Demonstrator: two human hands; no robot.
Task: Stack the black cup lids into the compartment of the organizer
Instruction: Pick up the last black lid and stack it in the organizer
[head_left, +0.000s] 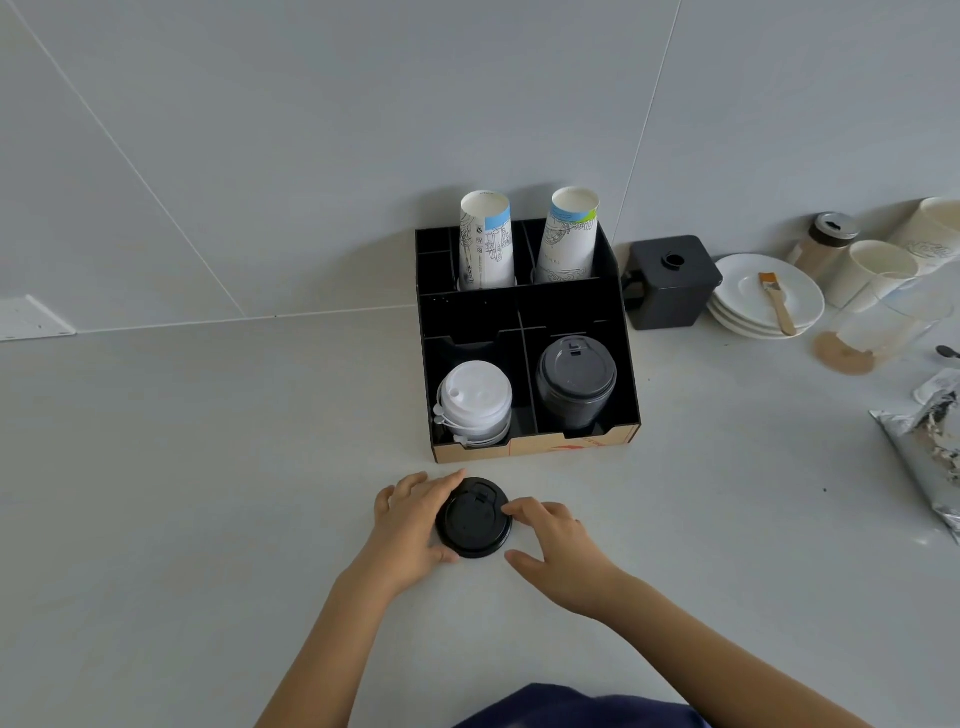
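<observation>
From the head camera, a black cup lid (474, 518) lies flat on the pale desk (208, 493), just in front of the organizer (524, 312) and apart from it. The left hand (410, 525) has its grip spread around the lid's left edge, with a fingertip at the far rim and the thumb at the near rim, both touching. The right hand (558, 545) sits at the lid's right side with its grip open; its fingers (519, 509) reach the right rim while the thumb lies on the desk just beside it.

In the organizer's front right compartment stands a stack of black lids (575, 382); the front left one holds a stack of white lids (474, 402). Two tall paper cup stacks (569, 239) rise from the rear compartments. To the right are a black box (670, 283) and white saucers (748, 301) carrying a small brush (776, 301).
</observation>
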